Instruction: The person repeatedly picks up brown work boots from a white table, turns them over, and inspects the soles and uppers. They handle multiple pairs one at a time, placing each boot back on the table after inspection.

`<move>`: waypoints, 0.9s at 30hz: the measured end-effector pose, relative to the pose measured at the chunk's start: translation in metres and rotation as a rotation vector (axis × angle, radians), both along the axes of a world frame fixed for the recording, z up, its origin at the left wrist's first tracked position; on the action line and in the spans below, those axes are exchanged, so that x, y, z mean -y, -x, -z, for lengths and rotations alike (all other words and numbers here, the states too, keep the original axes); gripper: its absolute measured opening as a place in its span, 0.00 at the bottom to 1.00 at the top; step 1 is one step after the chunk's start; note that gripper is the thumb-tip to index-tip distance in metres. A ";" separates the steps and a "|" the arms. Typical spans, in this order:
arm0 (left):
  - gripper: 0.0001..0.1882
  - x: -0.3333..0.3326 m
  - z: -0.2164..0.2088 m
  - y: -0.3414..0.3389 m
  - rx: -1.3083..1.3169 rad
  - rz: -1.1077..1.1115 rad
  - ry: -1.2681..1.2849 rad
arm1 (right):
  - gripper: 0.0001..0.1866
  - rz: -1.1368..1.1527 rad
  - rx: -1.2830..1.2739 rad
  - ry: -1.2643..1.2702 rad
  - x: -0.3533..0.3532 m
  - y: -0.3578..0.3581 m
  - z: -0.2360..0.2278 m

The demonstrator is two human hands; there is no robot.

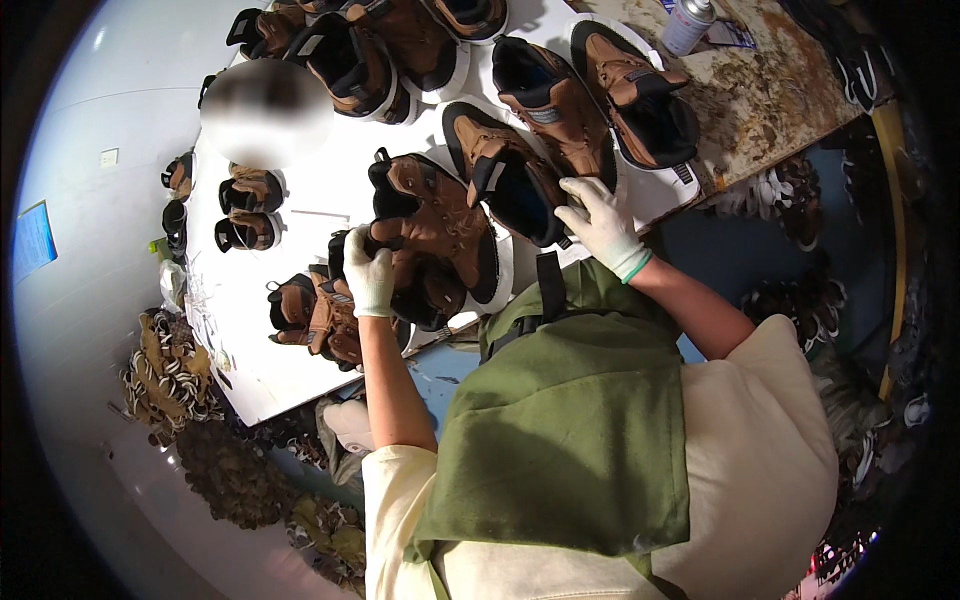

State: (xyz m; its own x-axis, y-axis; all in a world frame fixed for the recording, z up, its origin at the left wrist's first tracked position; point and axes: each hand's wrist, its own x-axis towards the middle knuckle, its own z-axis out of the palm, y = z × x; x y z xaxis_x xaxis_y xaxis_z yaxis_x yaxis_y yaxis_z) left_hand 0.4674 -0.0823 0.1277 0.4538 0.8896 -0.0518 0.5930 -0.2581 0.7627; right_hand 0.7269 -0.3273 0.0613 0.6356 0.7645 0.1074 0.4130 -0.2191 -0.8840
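A white-topped worktable (265,375) fills the view beside a pale wall (120,110), and it's crowded with footwear! Twelve is the top of the view, counting from each hand.

Here's the gloved right hand (605,230), half open, fingers spread toward ten o'clock; it reaches the heel end of a brown shoe (485,137), though I can't tell whether it grips. At eleven, right alongside, sits a second shoe (566,112); further out at one, a spray can (688,25).

Over to the gloved left hand (368,275), fingers curled inward against a cluster of shoes; the hold itself is hidden. A large brown shoe (450,225) lies at two, small shoes (315,320) at eight, and a pair (250,210) at ten.

Handling? I'd call the shoe moderately light: supple upper, soft padded collar, firmer sole. The heel and collar look the surest hold, with little slip under these gloves.
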 end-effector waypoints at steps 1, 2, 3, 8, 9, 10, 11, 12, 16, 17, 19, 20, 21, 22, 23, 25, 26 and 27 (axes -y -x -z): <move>0.17 -0.001 0.001 0.000 -0.002 0.003 -0.007 | 0.20 -0.005 0.061 0.003 0.001 -0.002 0.000; 0.17 -0.002 0.001 0.000 -0.004 0.006 -0.015 | 0.20 -0.011 0.122 0.006 0.001 -0.003 0.000; 0.17 0.000 0.001 0.000 -0.014 0.000 -0.025 | 0.20 -0.021 0.173 0.016 0.003 -0.005 -0.001; 0.16 0.001 0.001 -0.004 -0.035 0.002 -0.053 | 0.20 -0.071 0.317 0.064 0.006 -0.013 -0.017; 0.15 0.001 -0.001 -0.005 -0.062 0.004 -0.060 | 0.20 -0.076 0.322 0.070 0.006 -0.013 -0.017; 0.15 0.002 -0.004 -0.008 -0.088 0.005 -0.066 | 0.20 -0.078 0.310 0.065 0.006 -0.014 -0.018; 0.15 0.000 0.001 -0.007 -0.081 0.012 -0.094 | 0.19 -0.080 0.299 0.060 0.007 -0.015 -0.019; 0.15 0.000 0.001 -0.008 -0.088 0.031 -0.119 | 0.19 -0.082 0.288 0.054 0.007 -0.016 -0.019; 0.14 0.003 -0.004 -0.015 -0.122 0.065 -0.179 | 0.18 -0.056 0.164 0.066 0.009 -0.016 -0.009; 0.14 0.003 -0.004 -0.015 -0.128 0.062 -0.176 | 0.18 -0.049 0.124 0.062 0.010 -0.015 -0.007; 0.14 0.003 -0.004 -0.015 -0.136 0.059 -0.174 | 0.18 -0.038 0.069 0.062 0.011 -0.013 -0.006; 0.14 0.003 -0.004 -0.014 -0.138 0.059 -0.174 | 0.17 -0.035 0.054 0.066 0.011 -0.012 -0.006; 0.14 0.003 -0.004 -0.014 -0.140 0.058 -0.175 | 0.17 -0.031 0.038 0.070 0.011 -0.011 -0.005; 0.14 0.003 -0.005 -0.015 -0.141 0.055 -0.173 | 0.17 -0.034 0.076 0.069 0.012 -0.010 -0.004; 0.14 0.004 -0.006 -0.016 -0.143 0.051 -0.170 | 0.17 -0.037 0.114 0.068 0.012 -0.010 -0.002; 0.14 0.005 -0.007 -0.018 -0.147 0.048 -0.165 | 0.16 -0.041 0.137 0.062 0.012 -0.009 0.000; 0.15 0.005 -0.008 -0.018 -0.149 0.050 -0.162 | 0.16 -0.041 0.122 0.056 0.011 -0.008 0.002; 0.15 0.005 -0.008 -0.018 -0.151 0.051 -0.159 | 0.16 -0.041 0.107 0.050 0.010 -0.007 0.003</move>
